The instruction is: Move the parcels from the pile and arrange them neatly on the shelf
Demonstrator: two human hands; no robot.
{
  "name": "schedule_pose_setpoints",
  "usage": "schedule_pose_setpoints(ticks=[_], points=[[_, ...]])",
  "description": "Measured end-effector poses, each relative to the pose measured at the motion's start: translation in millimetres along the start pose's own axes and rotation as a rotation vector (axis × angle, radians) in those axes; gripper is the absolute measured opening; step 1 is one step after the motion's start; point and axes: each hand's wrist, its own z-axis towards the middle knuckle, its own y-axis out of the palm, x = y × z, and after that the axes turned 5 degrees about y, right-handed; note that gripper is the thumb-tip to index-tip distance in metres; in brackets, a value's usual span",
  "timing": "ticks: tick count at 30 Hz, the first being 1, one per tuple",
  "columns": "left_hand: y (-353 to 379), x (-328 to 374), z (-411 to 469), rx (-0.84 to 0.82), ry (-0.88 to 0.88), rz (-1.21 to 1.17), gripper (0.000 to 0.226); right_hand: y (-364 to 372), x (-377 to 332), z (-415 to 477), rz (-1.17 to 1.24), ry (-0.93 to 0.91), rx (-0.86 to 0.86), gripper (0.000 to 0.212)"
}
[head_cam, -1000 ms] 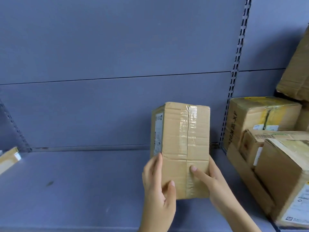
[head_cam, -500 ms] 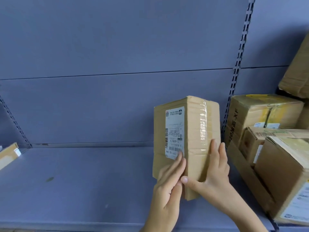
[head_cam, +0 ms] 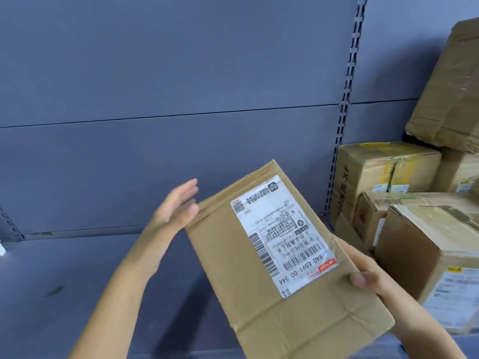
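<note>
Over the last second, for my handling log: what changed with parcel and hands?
The parcel turned from taped face to label face and tipped off upright, top leaning left. The left hand let go and is open at its upper corner; the right hand holds its right edge. The stacked boxes stayed put.

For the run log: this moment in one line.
parcel: tilted, label up | right hand: holds it | left hand: open, at its corner

Brown parcel (head_cam: 272, 307) with a white label (head_cam: 282, 234) printed with black barcodes; blue-grey shelf (head_cam: 64, 281); tan boxes (head_cam: 375, 167) with yellow tape.
</note>
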Motion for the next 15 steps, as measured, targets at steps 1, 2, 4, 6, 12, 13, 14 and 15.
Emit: schedule_pose_setpoints(ticks=[1, 2, 4, 6, 12, 13, 14, 15], points=[[-6, -4, -1, -0.134, -0.085, -0.006, 0.073, -2, -2, -1, -0.026, 0.003, -0.025, 0.098], [-9, -10, -3, -0.231, -0.164, -0.024, 0.075, -2, -5, -1, -0.047, 0.006, -0.064, 0.094], [-11, -23, -11, -0.319, -0.270, -0.055, 0.074, 1, -11, -4, -0.072, 0.026, -0.114, 0.088], [-12, -32, -18, -0.367, -0.285, -0.124, 0.072, 2, -17, -4, -0.088, 0.036, -0.117, 0.084], [-25, -34, -23, -0.347, -0.415, -0.298, 0.095, -1, -63, 37, -0.282, 0.048, -0.184, 0.081], [-26, -32, -23, -0.335, -0.432, -0.291, 0.091, -2, -73, 47, -0.313, 0.051, -0.212, 0.077], [-26, -31, -22, -0.312, -0.434, -0.287, 0.086, -3, -82, 58, -0.340, 0.058, -0.244, 0.071], [-27, -30, -22, -0.277, -0.421, -0.290, 0.082, -5, -90, 67, -0.359, 0.066, -0.275, 0.065]])
